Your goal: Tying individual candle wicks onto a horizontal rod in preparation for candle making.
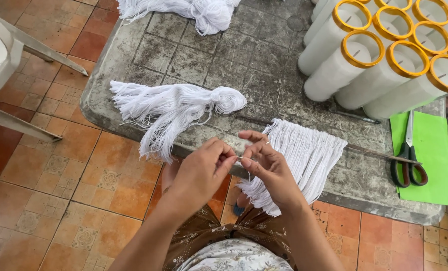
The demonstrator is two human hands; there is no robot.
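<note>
Worn grey tiled tabletop (244,55) ahead of the hands; terracotta patterned floor tiles (83,190) below and left; pale plastic chair (3,65) far left. Even daylight, soft shadows.

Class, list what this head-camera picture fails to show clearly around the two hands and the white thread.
- Thread pinched between left hand and right hand: too thin to trace.
- Thin rod under the white fringe: middle hidden by fringe.
- Spools: cut off by the top and right edges.
- Top yarn bundle: cropped by the top edge.

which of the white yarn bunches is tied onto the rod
The combed white fringe beside the right hand; it hangs in a row from the thin rod, unlike the two loose bundles farther left and up.
</note>
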